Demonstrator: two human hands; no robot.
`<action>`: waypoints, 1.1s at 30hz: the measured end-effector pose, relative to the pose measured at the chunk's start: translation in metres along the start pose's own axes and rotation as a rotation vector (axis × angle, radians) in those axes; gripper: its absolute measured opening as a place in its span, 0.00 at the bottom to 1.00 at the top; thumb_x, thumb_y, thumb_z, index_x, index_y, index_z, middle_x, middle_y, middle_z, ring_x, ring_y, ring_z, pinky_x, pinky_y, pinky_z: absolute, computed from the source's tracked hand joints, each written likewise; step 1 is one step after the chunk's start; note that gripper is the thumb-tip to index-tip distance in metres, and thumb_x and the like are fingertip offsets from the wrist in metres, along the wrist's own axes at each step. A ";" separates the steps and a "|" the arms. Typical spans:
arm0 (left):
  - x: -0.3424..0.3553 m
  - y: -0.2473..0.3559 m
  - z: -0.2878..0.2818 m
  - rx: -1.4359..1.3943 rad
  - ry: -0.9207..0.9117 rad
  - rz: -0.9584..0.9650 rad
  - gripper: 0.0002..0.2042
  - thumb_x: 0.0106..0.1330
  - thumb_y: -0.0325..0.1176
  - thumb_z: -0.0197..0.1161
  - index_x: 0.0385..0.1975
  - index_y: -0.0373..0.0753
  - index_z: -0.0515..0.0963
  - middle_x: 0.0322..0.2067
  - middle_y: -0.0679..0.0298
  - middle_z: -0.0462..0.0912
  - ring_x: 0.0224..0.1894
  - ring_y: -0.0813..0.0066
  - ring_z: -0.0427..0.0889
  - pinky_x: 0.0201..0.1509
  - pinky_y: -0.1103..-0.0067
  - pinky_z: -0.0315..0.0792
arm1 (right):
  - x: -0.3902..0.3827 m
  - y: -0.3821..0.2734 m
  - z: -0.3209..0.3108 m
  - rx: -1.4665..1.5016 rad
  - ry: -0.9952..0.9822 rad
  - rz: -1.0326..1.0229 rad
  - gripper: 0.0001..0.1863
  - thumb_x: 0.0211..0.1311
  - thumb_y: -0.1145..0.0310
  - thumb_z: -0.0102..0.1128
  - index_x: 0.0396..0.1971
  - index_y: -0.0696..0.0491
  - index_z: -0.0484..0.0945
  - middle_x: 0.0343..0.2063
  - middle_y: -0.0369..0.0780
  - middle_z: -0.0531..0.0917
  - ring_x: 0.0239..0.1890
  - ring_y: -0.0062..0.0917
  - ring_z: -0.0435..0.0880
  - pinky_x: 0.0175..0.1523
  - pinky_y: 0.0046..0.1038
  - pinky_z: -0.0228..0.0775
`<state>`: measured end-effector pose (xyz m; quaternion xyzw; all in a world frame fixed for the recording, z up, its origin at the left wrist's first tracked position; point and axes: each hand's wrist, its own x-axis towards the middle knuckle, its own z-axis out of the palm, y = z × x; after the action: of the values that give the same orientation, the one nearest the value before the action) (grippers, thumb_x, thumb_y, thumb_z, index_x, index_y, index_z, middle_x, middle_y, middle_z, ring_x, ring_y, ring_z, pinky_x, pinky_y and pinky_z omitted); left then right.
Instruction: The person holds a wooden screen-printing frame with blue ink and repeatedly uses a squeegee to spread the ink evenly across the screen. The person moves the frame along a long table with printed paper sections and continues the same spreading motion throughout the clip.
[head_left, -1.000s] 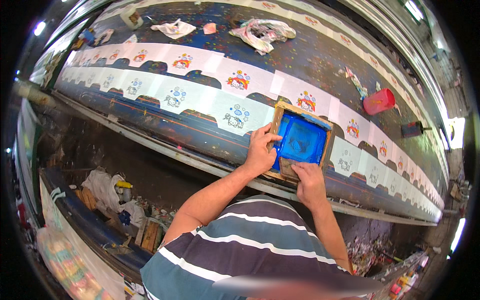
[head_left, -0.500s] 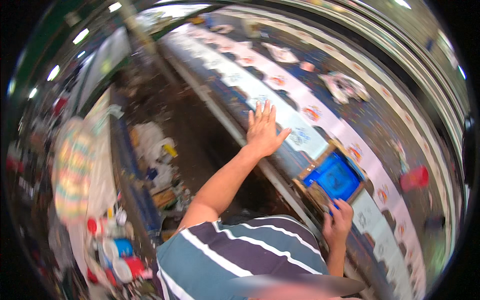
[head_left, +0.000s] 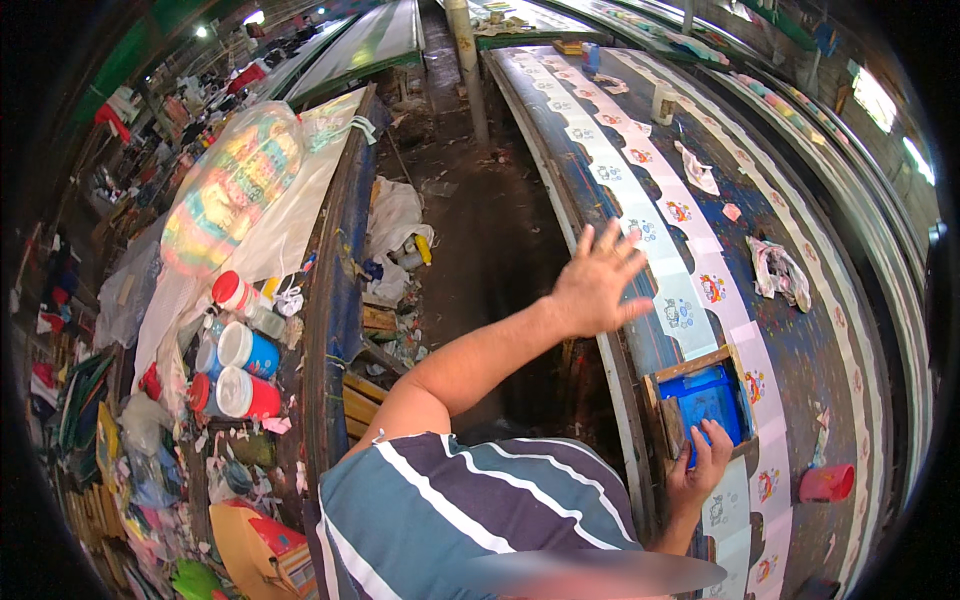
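A small wooden-framed printing screen point(head_left: 749, 395) with blue ink inside lies over a pale blue printed fabric strip point(head_left: 690, 330). My right hand point(head_left: 700, 468) is at the frame's near side, fingers curled over the blue area. Something blue shows between thumb and fingers, too hidden to name. My left hand point(head_left: 603, 285) is open with fingers spread, above the table's edge beside the strip and holding nothing. Beside the blue strip runs a pink strip point(head_left: 735, 345) with orange and red printed figures.
The long printing table also bears a crumpled cloth point(head_left: 778, 272), a pink cup point(head_left: 827, 484) and a pale container point(head_left: 663, 102). Across the aisle, a side bench holds blue point(head_left: 262, 355) and red point(head_left: 262, 397) tubs and a bag of coloured cloth point(head_left: 235, 190). A post point(head_left: 466, 70) stands far off.
The view has swung to the left and sharpened. My left hand, earlier low over the blue strip, is now beside it, fingers spread wider. My right hand remains by the screen.
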<state>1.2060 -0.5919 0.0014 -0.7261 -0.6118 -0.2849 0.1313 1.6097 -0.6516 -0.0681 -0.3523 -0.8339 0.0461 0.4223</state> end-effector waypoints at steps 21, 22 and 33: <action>0.027 0.024 -0.034 -0.728 -0.384 0.383 0.45 0.89 0.70 0.48 0.78 0.27 0.76 0.81 0.33 0.73 0.87 0.31 0.65 0.93 0.49 0.54 | -0.019 -0.013 -0.015 -0.059 0.063 -0.013 0.18 0.69 0.88 0.70 0.57 0.59 0.89 0.62 0.51 0.89 0.66 0.53 0.87 0.74 0.54 0.77; 0.026 0.029 -0.033 -0.845 -0.514 0.342 0.44 0.89 0.69 0.49 0.77 0.28 0.77 0.80 0.33 0.73 0.86 0.31 0.66 0.92 0.49 0.56 | -0.017 -0.013 -0.014 -0.056 0.064 -0.016 0.19 0.69 0.88 0.70 0.57 0.59 0.89 0.62 0.50 0.89 0.66 0.53 0.87 0.74 0.53 0.77; 0.017 0.043 0.003 -0.751 0.039 0.326 0.24 0.64 0.17 0.63 0.58 0.40 0.92 0.48 0.60 0.96 0.60 0.54 0.91 0.87 0.48 0.63 | -0.027 -0.005 -0.011 -0.056 0.077 0.031 0.18 0.70 0.88 0.68 0.56 0.61 0.88 0.61 0.51 0.89 0.66 0.53 0.86 0.74 0.52 0.76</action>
<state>1.2498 -0.5860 0.0157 -0.8055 -0.3394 -0.4778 -0.0878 1.6262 -0.6743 -0.0770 -0.3784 -0.8125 0.0161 0.4432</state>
